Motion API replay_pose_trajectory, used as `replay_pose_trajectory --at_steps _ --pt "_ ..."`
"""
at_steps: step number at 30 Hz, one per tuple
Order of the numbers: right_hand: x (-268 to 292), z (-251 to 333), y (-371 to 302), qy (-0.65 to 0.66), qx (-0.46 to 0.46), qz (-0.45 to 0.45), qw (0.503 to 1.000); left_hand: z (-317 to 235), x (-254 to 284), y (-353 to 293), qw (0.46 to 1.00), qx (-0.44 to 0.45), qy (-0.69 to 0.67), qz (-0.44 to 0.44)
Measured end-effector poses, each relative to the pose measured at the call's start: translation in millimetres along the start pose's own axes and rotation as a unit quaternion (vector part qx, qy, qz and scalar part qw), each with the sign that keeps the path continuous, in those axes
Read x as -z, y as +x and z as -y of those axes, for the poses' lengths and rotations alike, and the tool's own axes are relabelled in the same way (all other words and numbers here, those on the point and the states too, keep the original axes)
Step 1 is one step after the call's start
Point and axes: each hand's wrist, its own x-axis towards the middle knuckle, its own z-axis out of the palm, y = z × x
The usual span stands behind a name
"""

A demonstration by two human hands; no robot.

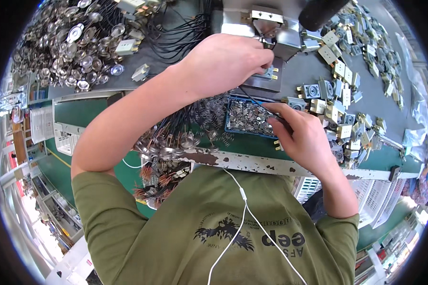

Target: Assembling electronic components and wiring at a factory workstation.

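Surface (299, 71) in grey held everything we worked on, with a heap of round metal caps (71, 42) at far left and cream terminal blocks (347, 95) scattered right. Our left hand (226, 61) reached across, fingers pinched together on a small cream block (270, 72) under a metal fixture (266, 23). Our right hand (304, 135) hovered beside a blue tray (249, 116) of metal clips, fingers closed on a thin black wire (252, 99).

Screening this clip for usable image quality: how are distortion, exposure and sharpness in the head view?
Head view: strong fisheye, the chipped bench edge bows and a black rim rings the picture; the lower corners are blown out; glare glints off the pile of metal discs; left hand and right hand are evenly lit and fairly sharp.
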Motion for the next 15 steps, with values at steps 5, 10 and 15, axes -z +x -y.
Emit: replay_pose_trajectory --at_steps 5,10,15 --pt "-6 -1 -5 0.049 0.014 -0.033 0.998 -3 -3 1 1.0 0.027 -0.002 0.01" --pt "1 4 -7 0.038 0.016 -0.039 0.998 -5 -3 1 1.0 0.027 -0.014 0.004" --pt "6 7 -10 -0.016 0.02 -0.036 0.999 -8 -1 1 0.999 0.036 0.007 0.009"
